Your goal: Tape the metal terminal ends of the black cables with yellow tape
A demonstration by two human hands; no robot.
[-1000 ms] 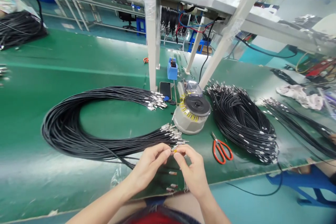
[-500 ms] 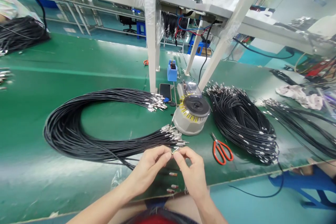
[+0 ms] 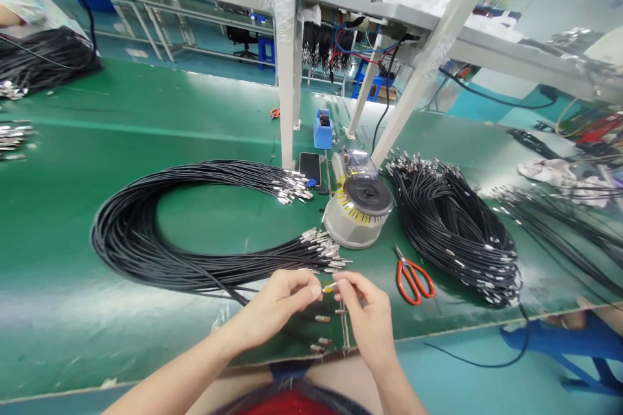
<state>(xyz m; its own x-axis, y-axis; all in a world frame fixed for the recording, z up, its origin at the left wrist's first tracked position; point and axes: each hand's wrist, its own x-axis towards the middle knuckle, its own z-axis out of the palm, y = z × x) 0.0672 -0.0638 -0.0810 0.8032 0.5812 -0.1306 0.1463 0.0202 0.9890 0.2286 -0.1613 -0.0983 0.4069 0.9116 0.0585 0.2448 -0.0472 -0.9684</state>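
Close in front of me, a small metal cable connector [image 3: 329, 287] with a yellow band spans the gap between my fingertips. My left hand [image 3: 285, 303] is closed, thumb and forefinger pinching the connector's left end. At its other end the curled fingers of my right hand [image 3: 366, 314] grip the tip. Just behind my hands lies a curved bundle of black cables [image 3: 126, 227] with silver ends, and a strand of it runs under my left hand. Several loose connectors [image 3: 322, 319] rest on the green table below the held one.
Right of my hands lie red-handled scissors [image 3: 413, 280] and a coiled cable pile [image 3: 452, 227]. A round tape dispenser [image 3: 357, 214] stands behind, near a phone [image 3: 310, 167] and a blue tape holder [image 3: 322, 131]. White posts [image 3: 286, 65] rise from the table. A person's sleeve [image 3: 24, 0] shows far left.
My right hand has shifted slightly right, away from my left, so the connector with its yellow band now shows between them. The view has moved a little.
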